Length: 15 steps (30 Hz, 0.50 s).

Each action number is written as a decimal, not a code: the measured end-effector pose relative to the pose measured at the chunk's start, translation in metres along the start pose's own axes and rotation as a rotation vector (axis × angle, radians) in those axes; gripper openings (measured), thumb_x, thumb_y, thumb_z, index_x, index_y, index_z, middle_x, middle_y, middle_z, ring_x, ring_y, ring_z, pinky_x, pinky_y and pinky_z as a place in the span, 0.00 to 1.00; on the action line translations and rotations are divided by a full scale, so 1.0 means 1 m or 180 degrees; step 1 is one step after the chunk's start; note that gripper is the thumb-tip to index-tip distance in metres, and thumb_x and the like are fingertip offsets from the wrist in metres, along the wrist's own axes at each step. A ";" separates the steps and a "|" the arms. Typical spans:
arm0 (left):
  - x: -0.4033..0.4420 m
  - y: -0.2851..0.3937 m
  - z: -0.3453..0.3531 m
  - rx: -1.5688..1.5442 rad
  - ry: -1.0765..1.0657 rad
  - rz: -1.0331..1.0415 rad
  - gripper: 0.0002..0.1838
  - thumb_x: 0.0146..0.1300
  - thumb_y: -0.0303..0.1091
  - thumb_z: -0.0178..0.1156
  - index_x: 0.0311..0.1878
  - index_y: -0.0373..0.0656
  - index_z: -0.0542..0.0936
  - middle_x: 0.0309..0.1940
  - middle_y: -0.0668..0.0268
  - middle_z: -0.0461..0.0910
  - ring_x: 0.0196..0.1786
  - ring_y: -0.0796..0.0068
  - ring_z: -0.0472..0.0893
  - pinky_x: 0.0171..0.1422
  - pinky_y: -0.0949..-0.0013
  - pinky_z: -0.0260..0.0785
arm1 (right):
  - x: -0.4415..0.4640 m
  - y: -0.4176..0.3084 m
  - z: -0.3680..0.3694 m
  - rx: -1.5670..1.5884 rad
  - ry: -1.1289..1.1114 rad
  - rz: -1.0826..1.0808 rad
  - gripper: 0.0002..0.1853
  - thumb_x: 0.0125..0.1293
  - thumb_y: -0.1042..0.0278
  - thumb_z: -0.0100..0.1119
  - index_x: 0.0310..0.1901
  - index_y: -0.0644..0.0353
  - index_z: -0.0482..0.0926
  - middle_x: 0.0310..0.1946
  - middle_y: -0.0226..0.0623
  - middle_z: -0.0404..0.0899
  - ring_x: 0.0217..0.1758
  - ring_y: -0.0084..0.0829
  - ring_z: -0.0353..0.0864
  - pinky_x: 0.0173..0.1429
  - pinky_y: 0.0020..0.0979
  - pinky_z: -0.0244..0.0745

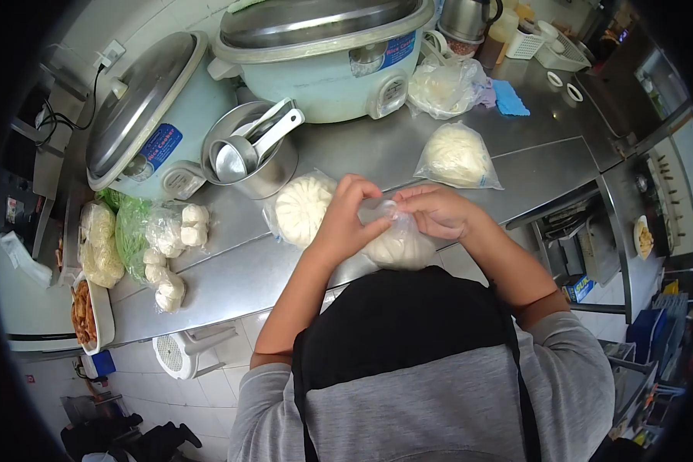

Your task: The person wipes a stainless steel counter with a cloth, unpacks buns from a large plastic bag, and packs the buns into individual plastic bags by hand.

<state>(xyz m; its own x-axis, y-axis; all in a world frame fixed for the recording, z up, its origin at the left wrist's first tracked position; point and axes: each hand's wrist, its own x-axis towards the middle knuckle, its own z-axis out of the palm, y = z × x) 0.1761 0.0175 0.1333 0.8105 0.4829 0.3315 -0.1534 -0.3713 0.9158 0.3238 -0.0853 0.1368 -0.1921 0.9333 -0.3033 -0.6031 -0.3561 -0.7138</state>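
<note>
My left hand (349, 218) and my right hand (437, 212) pinch the gathered top of a clear plastic bag (399, 245). Something pale and round, like a large white bun, fills the bag; its lower edge is hidden by my apron. Just left of my left hand lies a big pleated steamed bun (303, 208) in clear plastic. Beyond my right hand, another bagged bun (456, 156) rests on the steel counter (508, 165).
Two large rice cookers (316, 77) stand along the back. A steel pot (273, 173) holds ladles. At left are small bagged white buns (195, 223), bagged noodles (102, 246) and a white dish (104, 308) of brown food. A blue cloth (510, 98) lies at back right.
</note>
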 end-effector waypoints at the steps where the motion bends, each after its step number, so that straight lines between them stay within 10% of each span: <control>1: 0.001 0.005 -0.001 0.1487 0.0352 0.1075 0.10 0.42 0.25 0.60 0.30 0.44 0.71 0.25 0.69 0.70 0.31 0.72 0.71 0.38 0.71 0.62 | 0.001 0.000 0.000 0.0059 0.0082 -0.0035 0.08 0.55 0.70 0.50 0.37 0.61 0.73 0.31 0.27 0.72 0.33 0.19 0.69 0.41 0.20 0.64; 8: 0.004 0.015 -0.025 0.2157 -0.0259 0.1781 0.06 0.42 0.29 0.60 0.23 0.43 0.72 0.24 0.68 0.70 0.30 0.67 0.70 0.35 0.67 0.60 | -0.005 -0.017 0.004 -0.1394 -0.0176 -0.0152 0.09 0.55 0.72 0.50 0.38 0.64 0.73 0.35 0.28 0.73 0.37 0.22 0.71 0.44 0.22 0.64; 15: -0.007 0.000 -0.037 0.2068 -0.0356 0.1128 0.04 0.46 0.30 0.57 0.23 0.42 0.72 0.21 0.64 0.71 0.27 0.64 0.70 0.33 0.67 0.60 | -0.007 -0.009 0.004 -0.3831 0.0995 -0.1350 0.05 0.53 0.72 0.51 0.30 0.62 0.74 0.24 0.32 0.73 0.28 0.22 0.70 0.34 0.24 0.66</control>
<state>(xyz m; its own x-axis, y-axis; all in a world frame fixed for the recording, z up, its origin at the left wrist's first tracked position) 0.1491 0.0431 0.1395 0.8326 0.1765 0.5250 -0.0794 -0.9001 0.4284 0.3273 -0.0883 0.1473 0.1248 0.9900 0.0657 0.5227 -0.0093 -0.8525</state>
